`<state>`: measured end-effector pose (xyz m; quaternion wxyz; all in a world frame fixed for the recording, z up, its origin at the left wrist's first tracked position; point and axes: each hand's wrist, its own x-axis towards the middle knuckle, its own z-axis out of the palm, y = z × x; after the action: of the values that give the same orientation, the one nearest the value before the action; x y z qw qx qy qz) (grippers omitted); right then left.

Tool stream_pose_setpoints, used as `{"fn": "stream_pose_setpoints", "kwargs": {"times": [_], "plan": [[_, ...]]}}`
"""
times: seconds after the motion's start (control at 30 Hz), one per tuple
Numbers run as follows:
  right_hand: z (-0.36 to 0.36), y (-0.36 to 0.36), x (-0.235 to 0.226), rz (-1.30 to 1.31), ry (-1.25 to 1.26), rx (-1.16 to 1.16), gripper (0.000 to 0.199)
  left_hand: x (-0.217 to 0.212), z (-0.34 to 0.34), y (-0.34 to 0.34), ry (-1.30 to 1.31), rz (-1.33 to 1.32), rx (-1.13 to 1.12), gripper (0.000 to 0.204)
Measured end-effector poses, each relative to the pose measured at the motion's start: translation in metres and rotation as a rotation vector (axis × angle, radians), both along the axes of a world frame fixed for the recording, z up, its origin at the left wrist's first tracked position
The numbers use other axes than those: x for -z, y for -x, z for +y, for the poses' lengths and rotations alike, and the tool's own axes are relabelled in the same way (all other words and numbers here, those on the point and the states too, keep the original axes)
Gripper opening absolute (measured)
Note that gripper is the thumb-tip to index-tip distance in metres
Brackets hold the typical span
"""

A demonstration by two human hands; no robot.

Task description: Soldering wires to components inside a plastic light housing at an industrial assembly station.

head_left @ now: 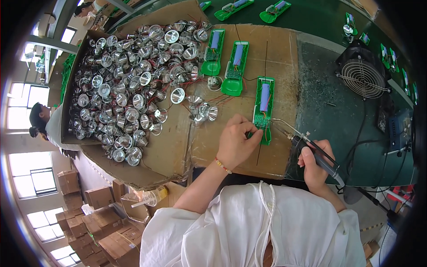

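My right hand (315,164) grips a soldering iron (318,159) with a thin metal feed tube along it. Its tip reaches the small circuit board (261,120) in an open green plastic housing (265,89). A blue cylindrical battery (264,99) lies in that housing above the board. At the board's left edge, the thumb and fingers of my left hand (240,138) are pinched together; whatever they hold is too small to make out. Left of it lie two similar housings, one holding a battery and board (234,71), the other likewise (213,52). Loose silver reflector cups (207,111) with red wires lie near my left hand.
A cardboard box (95,153) at left is heaped with reflector cups (131,89). Brown cardboard (280,53) covers the green bench under my work. A round-grilled fan (362,78) and a blue device (399,129) stand at right. More green housings (275,11) lie along the far side.
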<state>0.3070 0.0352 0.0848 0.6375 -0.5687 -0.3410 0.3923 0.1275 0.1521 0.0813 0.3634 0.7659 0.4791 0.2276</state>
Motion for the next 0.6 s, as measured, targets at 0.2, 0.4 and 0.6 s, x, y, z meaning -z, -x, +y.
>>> {"fn": "stream_pose_setpoints", "kwargs": {"times": [0.2, 0.4, 0.6], "plan": [[-0.004, -0.005, 0.003, -0.001, 0.012, -0.012, 0.018, 0.001, -0.001, -0.002, 0.004, -0.01, -0.024, 0.013], [-0.002, -0.019, 0.01, -0.106, -0.053, 0.056, 0.015, -0.005, -0.008, -0.001, -0.002, 0.02, -0.032, 0.011], [-0.008, -0.056, 0.014, -0.131, -0.007, 0.18, 0.016, -0.005, -0.007, 0.015, 0.123, -0.167, -0.223, 0.011]]}}
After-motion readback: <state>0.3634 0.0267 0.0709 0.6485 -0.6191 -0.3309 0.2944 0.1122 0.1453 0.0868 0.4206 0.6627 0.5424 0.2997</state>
